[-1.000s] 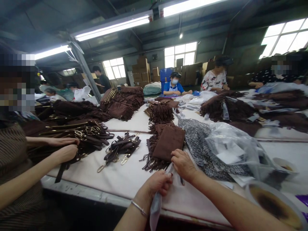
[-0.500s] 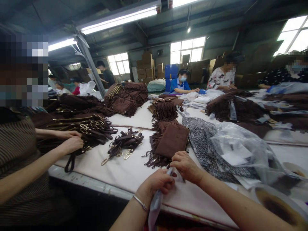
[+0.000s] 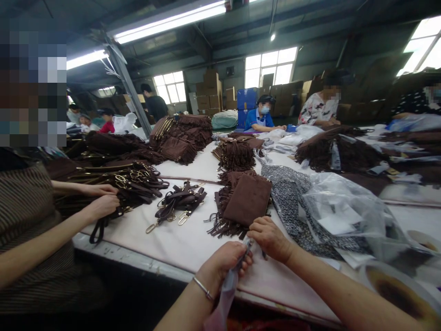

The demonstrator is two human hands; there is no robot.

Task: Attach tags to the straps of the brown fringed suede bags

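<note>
At the near edge of a white-covered table (image 3: 186, 243), a pale plastic bag (image 3: 220, 308) is held in the left hand (image 3: 225, 262), whose fingers are clamped around its upper end; the rest of the bag hangs down over the table's edge. The right hand (image 3: 270, 239) is set against the bag's top, its fingers bent and drawn together; whether the film is gripped by them cannot be told. A thin bracelet (image 3: 203, 288) is worn on the left wrist.

Just beyond both hands a brown fringed pouch (image 3: 246, 200) is laid flat on a small stack of the same, its fringe spread toward the table's edge; a bundle of dark straps (image 3: 177, 204) with gold clasps is seen to its left. A black-and-white patterned cloth (image 3: 289, 197) is spread to the right, partly covered by a clear sack (image 3: 344, 216) filled with white slips. At far left, a co-worker's hands (image 3: 101, 204) are placed on a heap of straps (image 3: 134, 181).

Further stacks of fringed pouches (image 3: 182, 138) are piled along the table; other people are seated at the far end, in front of cardboard boxes (image 3: 208, 92) and a blue crate (image 3: 246, 99). No brand, label or writing can be read.
</note>
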